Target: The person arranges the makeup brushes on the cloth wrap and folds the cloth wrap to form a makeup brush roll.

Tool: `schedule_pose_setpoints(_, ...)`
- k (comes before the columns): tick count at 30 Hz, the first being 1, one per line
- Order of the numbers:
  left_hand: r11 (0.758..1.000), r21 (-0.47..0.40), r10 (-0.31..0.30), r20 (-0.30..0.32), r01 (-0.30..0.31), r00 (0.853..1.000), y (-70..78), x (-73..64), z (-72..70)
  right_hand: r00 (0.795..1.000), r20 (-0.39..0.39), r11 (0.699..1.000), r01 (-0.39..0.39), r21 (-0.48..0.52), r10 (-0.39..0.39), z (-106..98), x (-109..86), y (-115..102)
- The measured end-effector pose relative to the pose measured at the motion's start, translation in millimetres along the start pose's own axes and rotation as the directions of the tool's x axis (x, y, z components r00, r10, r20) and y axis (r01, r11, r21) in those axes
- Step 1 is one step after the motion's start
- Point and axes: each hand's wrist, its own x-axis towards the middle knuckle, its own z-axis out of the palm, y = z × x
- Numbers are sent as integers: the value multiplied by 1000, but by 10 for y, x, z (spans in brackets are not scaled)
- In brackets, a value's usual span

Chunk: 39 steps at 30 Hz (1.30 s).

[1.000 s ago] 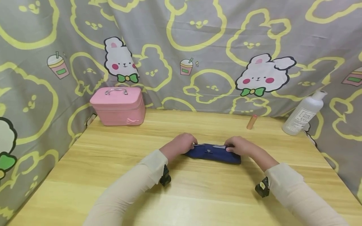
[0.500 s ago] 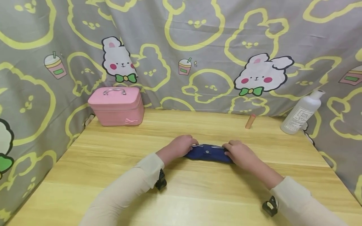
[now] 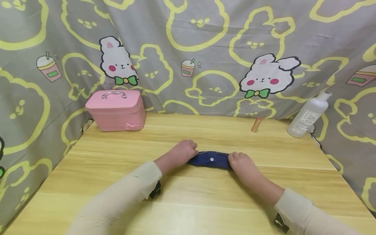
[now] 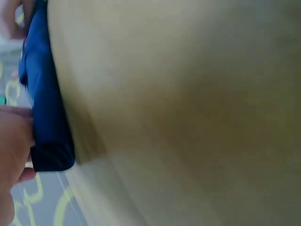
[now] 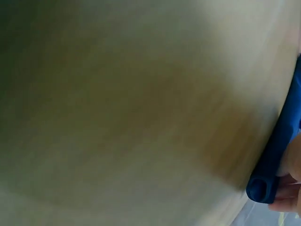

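A folded navy fabric pouch [image 3: 209,160] with a round metal snap on its front lies on the wooden table between both hands. My left hand [image 3: 182,152] grips its left end; in the left wrist view that end looks folded, with the left fingers [image 4: 13,146] on it. My right hand [image 3: 244,166] holds the other end, its fingers curled over the top edge. The right wrist view shows the pouch [image 5: 270,172] ending in a rolled, hollow tube shape, with fingertips [image 5: 286,203] behind it. What is inside cannot be seen.
A pink hard case [image 3: 116,111] with a metal handle stands at the back left of the table [image 3: 182,202]. An orange-brown tube [image 3: 256,125] stands upright at the back right, near a white bottle [image 3: 308,115]. A patterned grey curtain [image 3: 164,39] hangs behind.
My right hand has shifted its hold and now covers the pouch's right end, which stuck out before. The pale strips along its top edge show less. The head view has drifted slightly.
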Motion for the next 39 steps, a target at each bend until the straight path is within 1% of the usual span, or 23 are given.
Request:
schedule_pose_setpoints(2, 994, 109, 9, 47, -14, 999, 75, -23, -23, 1000, -8, 1000, 15, -28, -15, 6, -4, -12)
schedule_pose_setpoints(3, 989, 146, 7, 74, -18, 997, 115, -36, -36, 1000, -8, 999, 17, -34, -18, 9, -11, -17)
schedule_pose_setpoints(4, 984, 175, 0, 100, -18, 995, 152, -53, -48, 1000, -6, 999, 17, -34, -17, 15, -21, -20)
schedule_pose_setpoints(6, 980, 197, -25, 135, -2, 990, 216, -97, -69, 1000, -5, 1000, 3, -5, -3, 23, -47, -30)
schedule_pose_setpoints(8, 984, 174, -62, 153, 35, 986, 255, -145, -91, 1000, 3, 999, -26, 41, 26, 27, -82, -46)
schedule_pose_setpoints(9, 987, 148, -81, 159, 57, 984, 266, -171, -100, 999, 11, 996, -47, 76, 46, 26, -101, -57)
schedule_pose_setpoints(12, 992, 31, -125, 180, 121, 976, 271, -232, -107, 992, 74, 978, -113, 176, 102, 0, -150, -96)
schedule_pose_setpoints(15, 983, -86, -140, 225, 163, 964, 271, -274, -109, 980, 155, 966, -157, 207, 126, -42, -183, -131)
schedule_pose_setpoints(17, 971, -141, -154, 242, 191, 958, 269, -274, -109, 976, 173, 965, -165, 206, 130, -73, -183, -130)
schedule_pose_setpoints(20, 960, -172, -175, 258, 223, 950, 259, -252, -112, 979, 150, 965, -167, 201, 138, -117, -157, -94)
schedule_pose_setpoints(21, 957, -178, -183, 250, 231, 951, 254, -244, -108, 979, 143, 962, -174, 211, 146, -128, -149, -79)
schedule_pose_setpoints(24, 956, -181, -189, 227, 232, 955, 229, -215, -87, 974, 141, 938, -210, 276, 177, -135, -124, -23)
schedule_pose_setpoints(25, 957, -187, -184, 208, 224, 961, 217, -218, -78, 971, 148, 926, -226, 303, 188, -133, -109, 0)
schedule_pose_setpoints(28, 965, -188, -156, 163, 185, 974, 150, -222, 46, 962, 173, 879, -265, 396, 212, -131, -52, 99)
schedule_pose_setpoints(29, 963, -220, -128, 144, 157, 981, 88, -221, 269, 960, 186, 866, -270, 420, 210, -127, -33, 137)
schedule_pose_setpoints(30, 949, -277, -111, 152, 150, 982, 21, -197, 522, 959, 197, 856, -272, 440, 204, -122, -16, 173)
schedule_pose_setpoints(31, 943, -313, -79, 118, 112, 990, -43, -201, 765, 960, 206, 848, -267, 459, 191, -112, -2, 206)
schedule_pose_setpoints(32, 929, -362, -45, 93, 76, 995, -110, -208, 989, 963, 208, 844, -255, 472, 174, -101, 9, 234)
schedule_pose_setpoints(33, 930, -361, -36, 75, 61, 997, -119, -228, 988, 967, 202, 845, -237, 480, 156, -81, 16, 260)
schedule_pose_setpoints(35, 901, -433, -24, 44, 41, 999, -179, -203, 1144, 977, 174, 854, -195, 483, 125, -37, 20, 293)
schedule_pose_setpoints(36, 900, -434, -39, 32, 49, 999, -159, -203, 991, 982, 152, 860, -173, 480, 112, -18, 20, 302)
schedule_pose_setpoints(37, 918, -395, -47, 2, 44, 999, -116, -229, 746, 987, 128, 866, -150, 477, 100, 0, 19, 309)
schedule_pose_setpoints(39, 924, -370, -98, 21, 99, 995, -40, -235, 283, 994, 76, 879, -110, 464, 84, 31, 13, 317)
